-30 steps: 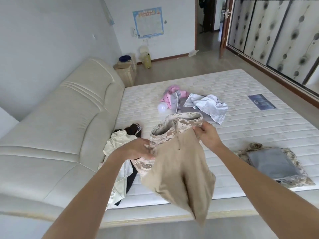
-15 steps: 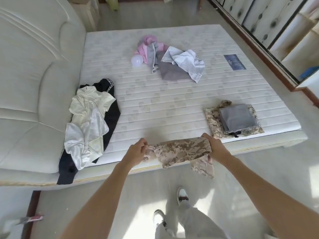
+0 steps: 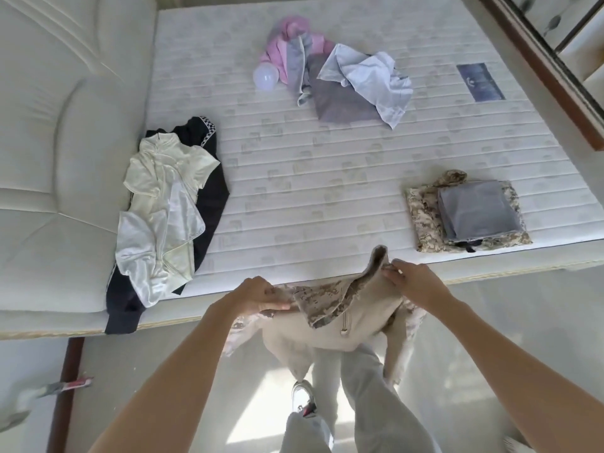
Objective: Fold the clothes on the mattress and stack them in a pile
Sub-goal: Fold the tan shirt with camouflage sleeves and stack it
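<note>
While both hands pinch the camouflage garment (image 3: 330, 299), left hand (image 3: 258, 294) and right hand (image 3: 413, 282) gripping opposite ends, a folded pile (image 3: 467, 212) lies beyond the right hand.

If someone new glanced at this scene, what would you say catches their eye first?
Both hands, left hand and right hand, grip a tan and camouflage garment at the mattress's near edge. A folded pile sits at the right, and unfolded clothes lie at the left and far side.
</note>
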